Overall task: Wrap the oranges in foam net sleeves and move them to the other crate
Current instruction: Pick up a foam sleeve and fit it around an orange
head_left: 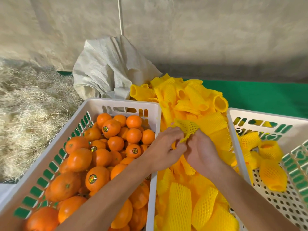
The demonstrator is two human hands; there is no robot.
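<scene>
Oranges (80,159) wait in left crate (123,104) while left hand (165,150) & right hand (202,151) pinch one foam sleeve (189,129), prob. stretching it open over sleeve pile (188,205).

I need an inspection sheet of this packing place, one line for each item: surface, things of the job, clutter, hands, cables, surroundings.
Surface: green cover, visible beyond the right crate.
Job's things: left crate, white, heaped with bare oranges, some with stickers. Right crate holds a few wrapped oranges. Pile of yellow foam net sleeves lies between the crates.
Clutter: crumpled white woven sack behind the left crate; heap of straw at far left.
Hands: left hand and right hand together pinch one foam net sleeve above the pile.
Cables: one thin white cord hangs against the backdrop.
Surroundings: pale cloth backdrop.
</scene>
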